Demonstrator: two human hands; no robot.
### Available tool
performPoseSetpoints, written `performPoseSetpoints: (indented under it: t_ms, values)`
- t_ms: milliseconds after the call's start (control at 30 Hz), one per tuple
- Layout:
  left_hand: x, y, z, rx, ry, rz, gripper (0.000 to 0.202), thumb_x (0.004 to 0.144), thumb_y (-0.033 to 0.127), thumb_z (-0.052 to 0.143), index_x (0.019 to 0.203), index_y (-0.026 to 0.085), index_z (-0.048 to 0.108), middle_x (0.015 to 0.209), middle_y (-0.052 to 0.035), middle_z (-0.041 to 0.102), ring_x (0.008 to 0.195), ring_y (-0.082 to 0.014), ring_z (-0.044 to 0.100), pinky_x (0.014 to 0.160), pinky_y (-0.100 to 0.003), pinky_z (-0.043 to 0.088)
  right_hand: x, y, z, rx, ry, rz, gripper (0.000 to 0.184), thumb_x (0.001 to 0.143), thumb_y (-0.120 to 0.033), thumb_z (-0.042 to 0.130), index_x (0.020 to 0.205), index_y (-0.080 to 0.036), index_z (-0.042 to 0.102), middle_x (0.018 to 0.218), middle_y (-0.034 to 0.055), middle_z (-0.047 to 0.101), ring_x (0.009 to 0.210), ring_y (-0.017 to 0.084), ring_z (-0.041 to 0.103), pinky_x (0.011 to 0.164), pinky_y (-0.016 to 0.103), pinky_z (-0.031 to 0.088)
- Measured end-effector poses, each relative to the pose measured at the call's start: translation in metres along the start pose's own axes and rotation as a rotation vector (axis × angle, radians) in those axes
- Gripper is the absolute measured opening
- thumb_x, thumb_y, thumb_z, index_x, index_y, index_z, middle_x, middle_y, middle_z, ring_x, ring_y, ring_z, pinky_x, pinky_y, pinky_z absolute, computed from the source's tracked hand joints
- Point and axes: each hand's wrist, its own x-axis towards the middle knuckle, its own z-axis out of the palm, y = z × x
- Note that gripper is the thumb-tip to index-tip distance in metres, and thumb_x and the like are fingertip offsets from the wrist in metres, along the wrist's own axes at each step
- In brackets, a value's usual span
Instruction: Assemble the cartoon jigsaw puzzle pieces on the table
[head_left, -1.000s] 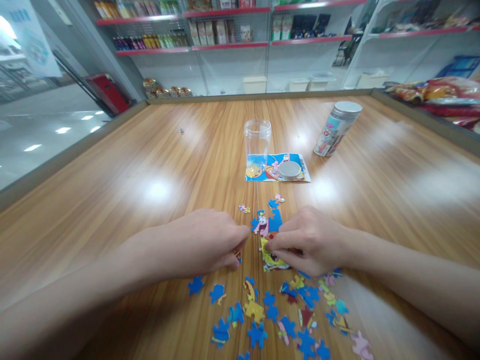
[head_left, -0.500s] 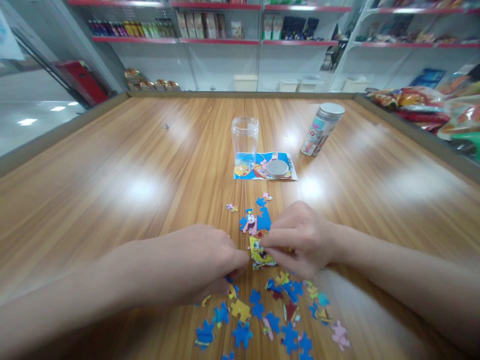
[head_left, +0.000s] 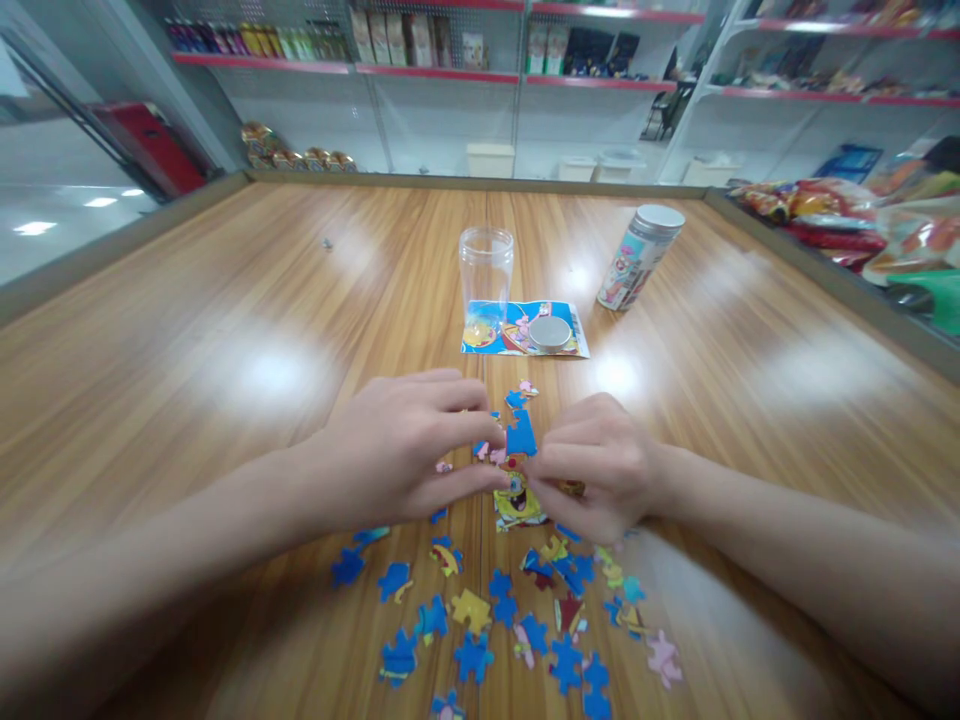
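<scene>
A small patch of joined jigsaw puzzle pieces (head_left: 517, 500) lies between my hands, showing a yellow cartoon face under a blue part. My left hand (head_left: 420, 445) reaches over its left side, thumb and fingers apart, fingertips touching the patch near a pink piece. At the right edge, my right hand (head_left: 600, 465) is closed, its thumb and forefinger pinching the joined pieces; the exact grip is partly hidden. Loose jigsaw pieces (head_left: 474, 655), mostly blue with some yellow, red and pink, are scattered nearer to me. A few small pieces (head_left: 517, 398) lie just beyond the patch.
Farther back, a clear plastic jar (head_left: 486, 275) and a silver lid (head_left: 550, 332) stand on a printed picture sheet (head_left: 577, 345). To their right is a printed canister (head_left: 641, 258). Snack bags (head_left: 832, 215) lie past the table's right edge, and store shelves (head_left: 435, 72) line the back.
My left hand has risen from the loose pieces to the left side of the joined patch, its fingers spreading. My right hand stays at the patch. The view has shifted slightly.
</scene>
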Motion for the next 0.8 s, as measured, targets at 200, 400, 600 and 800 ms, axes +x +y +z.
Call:
performPoseSetpoints:
  t_ms: [200,400,600,800]
  values:
    - [0.002,-0.022,0.035,0.119,-0.028,0.160,0.048,0.097,0.050,0.055,0.136,0.022,0.056,0.150,-0.0124,0.048,0.139,-0.0298,0.045,0.111,-0.049,0.039,0.000,0.005,-0.002,0.026,0.084,0.021,0.015,0.078,-0.013,0.056,0.064,-0.019,0.054,0.052,-0.0059,0.045,0.046,0.009,0.035,0.045,0.030,0.026]
    - [-0.002,-0.030,0.042,0.093,-0.069,0.206,0.048,0.098,0.043,0.053,0.141,0.022,0.053,0.154,-0.0113,0.044,0.144,-0.0304,0.040,0.115,-0.051,0.035,0.001,0.000,0.000,0.016,0.007,-0.015,0.018,0.078,-0.014,0.055,0.061,-0.019,0.052,0.053,-0.0055,0.046,0.047,0.009,0.035,0.044,0.030,0.026]
    - [-0.003,-0.033,0.039,0.058,-0.088,0.233,0.049,0.096,0.042,0.057,0.141,0.023,0.054,0.155,-0.0108,0.044,0.146,-0.0322,0.037,0.117,-0.053,0.033,-0.001,0.000,0.002,-0.031,0.039,-0.017,0.019,0.079,-0.014,0.055,0.061,-0.019,0.052,0.051,-0.0059,0.045,0.046,0.009,0.037,0.044,0.030,0.026]
    - [-0.003,-0.037,0.042,-0.042,0.000,0.225,0.053,0.093,0.035,0.062,0.143,0.020,0.051,0.150,-0.0148,0.048,0.139,-0.0302,0.046,0.115,-0.051,0.040,0.000,0.007,-0.003,-0.060,0.250,0.302,0.012,0.084,-0.019,0.060,0.074,-0.017,0.065,0.050,-0.0072,0.041,0.043,0.006,0.036,0.046,0.024,0.030]
